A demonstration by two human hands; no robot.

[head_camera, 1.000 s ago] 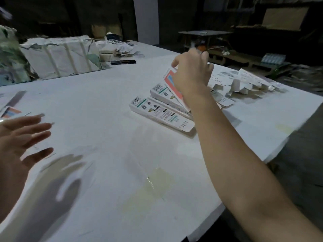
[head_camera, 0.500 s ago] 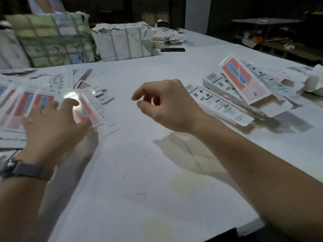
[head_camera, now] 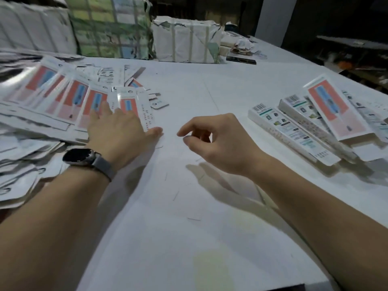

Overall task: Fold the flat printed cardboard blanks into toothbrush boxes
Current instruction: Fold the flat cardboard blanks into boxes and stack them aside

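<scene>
- Dim room (head_camera: 336,22): dark background at twelve to two o'clock, pale pillar (head_camera: 275,19) upright at one o'clock, low dark furniture barely readable beyond.
- Broad white surface (head_camera: 189,206): fills most of the view, bare in the middle, faint yellowish stain near six o'clock.
- Wrapped bundles (head_camera: 184,38): lined along the far edge from ten to twelve o'clock, paper torn, one printed in green checks.
- Spread of flat printed blanks (head_camera: 63,95): fanned at nine to ten o'clock, overlapping, long axes pointing roughly toward eleven to twelve o'clock, red-and-blue panels face up; more loose sheets heaped at eight o'clock.
- Folded boxes (head_camera: 294,131): piled at two to three o'clock, long axes slanting from eleven toward five o'clock, one red-faced box lying across the others.
- Left hand (head_camera: 119,137): fingers straight and spread, resting flat on the near end of the nearest blank (head_camera: 134,108), thumb at its lower corner; nothing gripped. Clearly the nearer of the two hands to the blanks, which lie at about eleven o'clock from it.
- Right hand (head_camera: 216,143): hovering mid-surface, fingers loosely curled, thumb and forefinger apart, holding nothing; blanks at nine o'clock from it, boxes at three.
- Likely next: sliding that blank toward six o'clock for folding.
- Wristwatch (head_camera: 84,157): on the left wrist.
</scene>
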